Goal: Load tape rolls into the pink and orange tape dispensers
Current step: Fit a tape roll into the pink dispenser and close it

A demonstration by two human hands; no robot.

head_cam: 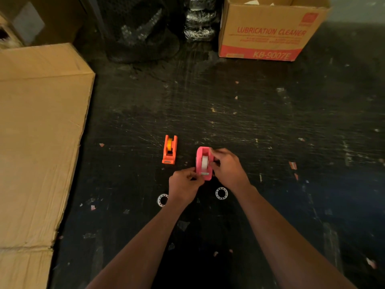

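Note:
The pink tape dispenser (202, 157) stands on the dark floor with a white tape roll (204, 162) seated in it. My right hand (228, 166) grips its right side. My left hand (183, 186) pinches at its front end by the metal cutter. To the left stands the orange dispenser (169, 150) with a yellow roll (170, 143) inside, untouched. Two white ring-shaped cores lie on the floor near my wrists, one on the left (162, 199) and one on the right (221, 193).
A large flat cardboard box (39, 132) fills the left side. An open carton printed "LUBRICATION CLEANER" (268, 32) stands at the back right, beside black bagged bundles (145, 32). The scratched black floor (270, 122) is littered with small scraps.

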